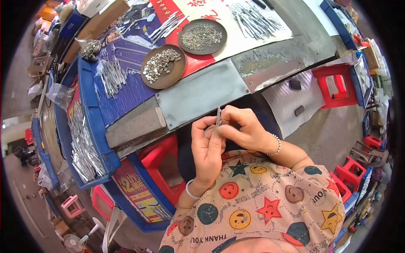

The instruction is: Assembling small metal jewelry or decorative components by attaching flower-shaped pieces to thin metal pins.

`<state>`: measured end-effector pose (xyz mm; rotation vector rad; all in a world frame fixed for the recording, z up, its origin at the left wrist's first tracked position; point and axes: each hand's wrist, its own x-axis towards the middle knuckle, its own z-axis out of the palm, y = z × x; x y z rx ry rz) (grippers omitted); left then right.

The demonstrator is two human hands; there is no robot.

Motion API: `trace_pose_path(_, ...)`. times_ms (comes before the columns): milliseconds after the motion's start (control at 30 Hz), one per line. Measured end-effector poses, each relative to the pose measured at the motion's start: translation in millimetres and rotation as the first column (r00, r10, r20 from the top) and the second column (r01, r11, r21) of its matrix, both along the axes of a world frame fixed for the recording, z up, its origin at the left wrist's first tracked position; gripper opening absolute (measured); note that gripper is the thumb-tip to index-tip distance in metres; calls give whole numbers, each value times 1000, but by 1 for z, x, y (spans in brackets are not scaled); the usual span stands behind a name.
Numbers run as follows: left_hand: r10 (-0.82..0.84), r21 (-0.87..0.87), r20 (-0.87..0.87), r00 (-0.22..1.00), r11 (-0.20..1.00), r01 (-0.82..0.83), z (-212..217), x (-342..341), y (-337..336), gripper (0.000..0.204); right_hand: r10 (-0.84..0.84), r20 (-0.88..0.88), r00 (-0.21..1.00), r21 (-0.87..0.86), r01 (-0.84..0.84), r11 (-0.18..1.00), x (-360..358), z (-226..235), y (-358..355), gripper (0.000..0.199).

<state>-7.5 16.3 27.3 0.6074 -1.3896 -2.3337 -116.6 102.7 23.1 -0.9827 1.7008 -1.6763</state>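
A slim silver metal piece (218,114) stands upright between my two hands, just off the table's near edge. My left hand (206,145) pinches its lower part between thumb and fingers. From the other side, the curled fingers and thumb of my right hand (241,126) close on the same piece. Beyond them lies a smooth grey plate (202,95) on the table. Two round brown dishes stand farther back: one dish (171,78) holds small shiny discs, the other dish (220,47) many small metal pins.
Long silver strips lie in piles at the left (112,78) and far right (257,23) of the table. A blue crate (90,99) at the left holds more strips. Red stools (162,168) stand below the table; a white sheet (291,109) lies at the right.
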Motion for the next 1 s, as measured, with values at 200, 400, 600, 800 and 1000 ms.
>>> trace_pose_path(200,-116,404,-34,993,907,120,3,0,-7,17,31,103,994,1,-31,1000,-8,-4,-1,40)
trace_pose_path(400,-374,807,-237,897,438,396,-2,1,-27,17,127,28,991,-47,-126,991,-33,4,-2,59)
trace_pose_path(600,-401,869,-293,868,266,417,-1,-2,-30,16,177,-359,917,12,-185,983,-39,7,-4,46)
trace_pose_path(800,-442,817,-236,865,392,423,5,-2,-36,15,350,-244,904,96,-337,937,-45,18,-5,28)
trace_pose_path(1000,-204,247,78,976,952,179,39,-18,-92,18,-40,-204,978,-50,30,998,-44,5,-7,31)
